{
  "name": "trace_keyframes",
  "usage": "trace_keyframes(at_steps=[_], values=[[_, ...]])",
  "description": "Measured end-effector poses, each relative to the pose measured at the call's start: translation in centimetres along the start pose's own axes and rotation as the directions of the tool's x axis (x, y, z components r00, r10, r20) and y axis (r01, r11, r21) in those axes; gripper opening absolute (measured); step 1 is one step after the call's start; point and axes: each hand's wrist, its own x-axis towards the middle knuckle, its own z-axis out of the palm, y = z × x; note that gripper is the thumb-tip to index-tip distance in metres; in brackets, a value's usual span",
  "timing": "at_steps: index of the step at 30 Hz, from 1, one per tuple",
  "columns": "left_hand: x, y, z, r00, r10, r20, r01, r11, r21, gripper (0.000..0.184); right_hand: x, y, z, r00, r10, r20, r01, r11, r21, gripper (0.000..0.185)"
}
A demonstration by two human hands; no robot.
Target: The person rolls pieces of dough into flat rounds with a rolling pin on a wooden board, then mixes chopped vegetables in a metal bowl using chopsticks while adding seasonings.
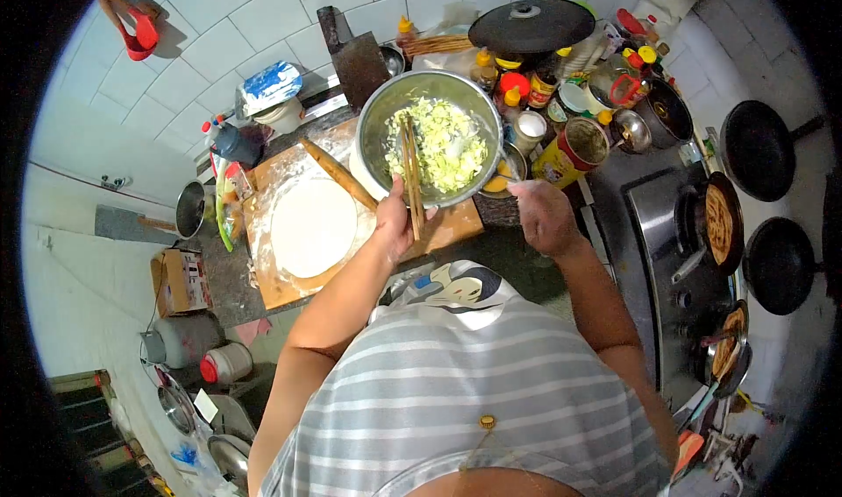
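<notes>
My left hand (399, 221) is closed on the near rim of a metal bowl (374, 115), with a pair of wooden chopsticks (412, 177) under its thumb. Chopped pale-green vegetable (456, 146) lies inside, and the chopsticks lean into it. To the right, my right hand (548, 221) has its fingers pinched around what looks like a thin spoon handle. That handle reaches into a small bowl of yellow liquid (496, 184), partly hidden beside the big bowl. A flat round of dough (314, 227) rests on a floured wooden board (274, 295), left of my left hand.
A rolling pin (338, 174) lies across the board beside the dough. A cleaver (360, 71) leans against the wall. Jars, bottles and a yellow tin (561, 168) crowd the back right. On the right-hand stove (658, 234), pans hold browned flatbreads (719, 223).
</notes>
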Motion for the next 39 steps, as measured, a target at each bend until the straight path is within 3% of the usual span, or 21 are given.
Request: trace_keyframes(at_steps=[1,4,5,7,9,10,11,12,14,17,20,23,26,27,30,32,35,36,37,39], values=[[-0.8,0.3,0.5,1.0,-0.003,-0.006,0.003,1.0,0.013,0.055,-0.2,0.2,-0.2,0.996,-0.057,0.071,0.059,0.998,-0.018,0.016],[-1.5,0.5,1.3,1.0,0.013,-0.005,-0.013,0.999,0.035,0.054,0.2,0.3,-0.8,0.998,-0.064,0.003,0.064,0.998,0.002,0.021],[-1.5,0.4,1.3,1.0,0.019,0.003,-0.019,0.999,0.041,0.054,-0.2,0.5,-1.1,0.988,0.153,-0.004,-0.149,0.971,0.185,0.025],[-0.4,-0.2,0.6,0.999,0.001,0.052,-0.001,1.0,0.013,0.053,-1.2,1.0,-2.1,0.833,0.548,0.077,-0.507,0.699,0.504,0.035],[-0.4,-0.5,0.9,1.0,-0.009,0.024,0.008,0.999,0.039,0.054,-1.5,2.8,-4.5,0.699,0.709,-0.09,-0.492,0.569,0.659,0.048],[-1.6,-0.2,1.9,1.0,-0.015,0.027,0.016,1.0,-0.016,0.054,-2.0,4.2,-6.0,0.56,0.807,-0.187,-0.493,0.506,0.707,0.049],[-1.3,-0.5,1.6,1.0,-0.015,0.023,0.015,1.0,0.0,0.053,-2.7,5.2,-8.1,0.521,0.81,-0.269,-0.58,0.568,0.584,0.048],[-0.9,-0.8,1.2,1.0,-0.01,0.016,0.01,1.0,0.015,0.053,-4.5,8.0,-9.9,0.454,0.854,-0.252,-0.685,0.516,0.514,0.047],[-1.9,-0.6,1.9,0.999,-0.016,-0.033,0.018,0.999,0.043,0.052,-6.1,12.0,-11.3,0.599,0.79,-0.131,-0.78,0.613,0.127,0.04],[-1.6,-0.7,0.9,0.999,-0.033,-0.04,0.035,0.999,0.041,0.053,-4.8,15.2,-8.9,0.661,0.749,-0.039,-0.749,0.657,-0.082,0.035],[-2.4,-0.8,1.4,0.997,-0.034,-0.069,0.038,0.997,0.067,0.053,-2.2,18.3,-7.0,0.672,0.695,0.255,-0.573,0.706,-0.416,0.029],[-2.8,-0.9,1.2,0.996,-0.037,-0.076,0.042,0.997,0.064,0.054,-1.5,21.9,-4.4,0.563,0.617,0.55,-0.119,0.719,-0.685,0.026],[-3.7,-0.5,1.6,0.987,-0.048,-0.153,0.059,0.996,0.069,0.055,-0.9,20.4,-3.5,0.432,0.815,0.386,-0.561,0.578,-0.592,0.026],[-3.4,-0.7,1.3,0.99,-0.045,-0.135,0.055,0.996,0.064,0.055,-1.4,21.2,-3.5,0.462,0.798,0.387,-0.572,0.602,-0.557,0.029],[-2.6,-1.2,0.1,0.995,-0.034,-0.098,0.039,0.998,0.05,0.055,-1.9,23.0,-4.8,0.342,0.823,0.454,-0.719,0.54,-0.438,0.03],[-3.0,-0.9,0.4,0.995,-0.013,-0.096,0.018,0.999,0.051,0.055,-2.0,22.9,-6.3,0.546,0.633,0.549,-0.436,0.774,-0.459,0.031],[-3.0,-0.9,0.5,0.997,-0.007,-0.076,0.011,0.999,0.05,0.055,-5.6,28.1,-9.4,0.686,0.5,0.528,-0.542,0.836,-0.087,0.029],[-3.1,-0.9,0.6,0.996,-0.005,-0.084,0.01,0.998,0.06,0.055,-5.0,26.3,-10.8,0.536,0.609,0.584,-0.841,0.447,0.305,0.03],[-3.2,-0.8,0.8,0.996,-0.002,-0.091,0.008,0.998,0.069,0.054,-4.1,24.2,-12.3,0.366,0.696,0.618,-0.797,-0.108,0.594,0.031],[-3.5,-0.6,1.2,0.994,-0.01,-0.105,0.019,0.997,0.079,0.054,-2.4,19.2,-14.4,0.289,0.861,0.419,-0.862,0.045,0.504,0.032]])
